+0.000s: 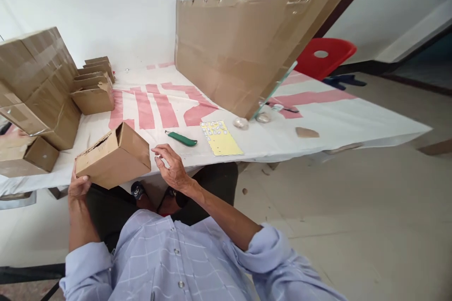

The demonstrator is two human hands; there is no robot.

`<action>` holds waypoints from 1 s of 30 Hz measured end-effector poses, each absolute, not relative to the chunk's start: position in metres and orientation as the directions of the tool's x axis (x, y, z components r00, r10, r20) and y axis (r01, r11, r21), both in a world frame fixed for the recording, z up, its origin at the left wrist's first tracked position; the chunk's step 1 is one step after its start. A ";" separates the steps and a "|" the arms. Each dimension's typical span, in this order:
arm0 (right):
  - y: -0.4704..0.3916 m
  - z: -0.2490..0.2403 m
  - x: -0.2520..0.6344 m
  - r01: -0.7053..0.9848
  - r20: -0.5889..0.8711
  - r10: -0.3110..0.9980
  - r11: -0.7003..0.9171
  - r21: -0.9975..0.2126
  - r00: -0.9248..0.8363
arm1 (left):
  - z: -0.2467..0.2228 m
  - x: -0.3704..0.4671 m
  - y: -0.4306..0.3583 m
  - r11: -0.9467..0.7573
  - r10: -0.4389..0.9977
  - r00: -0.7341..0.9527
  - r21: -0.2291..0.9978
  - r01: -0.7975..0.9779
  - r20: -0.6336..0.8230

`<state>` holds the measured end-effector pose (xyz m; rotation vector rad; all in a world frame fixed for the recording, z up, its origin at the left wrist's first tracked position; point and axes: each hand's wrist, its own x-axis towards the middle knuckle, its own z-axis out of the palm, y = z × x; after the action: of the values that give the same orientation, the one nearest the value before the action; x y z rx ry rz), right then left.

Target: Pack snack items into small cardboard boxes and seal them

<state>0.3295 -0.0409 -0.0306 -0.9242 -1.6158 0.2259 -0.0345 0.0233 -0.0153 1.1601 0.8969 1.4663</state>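
Observation:
A small brown cardboard box is tilted at the table's front edge, with a ragged dark gap along its top. My left hand grips its left end, thumb on the near side. Just off the box's right end is my right hand, fingers apart and slightly bent, with nothing in them. A green utility knife lies on the table beyond my right hand. To the right of the knife is a yellow sheet bearing several small white stickers.
Stacked boxes and several small open boxes stand at the left. A large cardboard panel leans upright at the back. Two clear roundish items and a cardboard scrap lie on the white-covered table. A red chair stands behind.

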 end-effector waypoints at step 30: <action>-0.037 -0.020 0.380 0.375 0.526 0.846 0.460 -0.805 0.092 | 0.025 0.025 -0.010 -0.379 0.899 0.336 0.883 0.275 0.281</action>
<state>0.3798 -0.0365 -0.0199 -1.1202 -1.5071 0.4898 0.0254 -0.0103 0.0251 1.8446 1.0358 1.0432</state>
